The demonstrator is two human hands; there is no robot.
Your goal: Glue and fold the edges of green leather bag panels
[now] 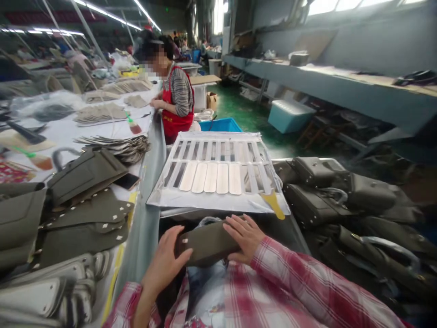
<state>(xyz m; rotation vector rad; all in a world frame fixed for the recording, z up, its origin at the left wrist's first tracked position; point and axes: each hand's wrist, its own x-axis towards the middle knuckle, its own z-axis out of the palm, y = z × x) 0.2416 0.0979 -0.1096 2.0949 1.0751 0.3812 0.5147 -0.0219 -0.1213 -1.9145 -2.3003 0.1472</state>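
Olive bag (pixel 208 243) is at centre, low, right in front of the wearer's torso, held between both hands; clock directions run from it. Left hand (pixel 166 255) at 9 o'clock, thumb and fingers spread but closed around the bag's near-left end. Right hand (pixel 245 239) at 3 o'clock, gripping the other end, fingers laid across the top, thumb lower down. Plastic-wrapped handle (pixel 209 221) pokes out at 12, just behind the bag.

Further out at 12: white slotted rack (pixel 218 200), row of pale strips (pixel 211 177) on it. Yellow scraper (pixel 274 206) at 2, on the rack's near-right corner. Pile of olive bags (pixel 314 171) runs 2 to 4. Olive panels (pixel 85 223) at 9 to 10 on the white-topped table (pixel 136 98); grey padded pieces (pixel 37 294) at 8. Glue bottle (pixel 134 126) at 11. Co-worker in red apron (pixel 177 116) near 11, hands at the table edge.
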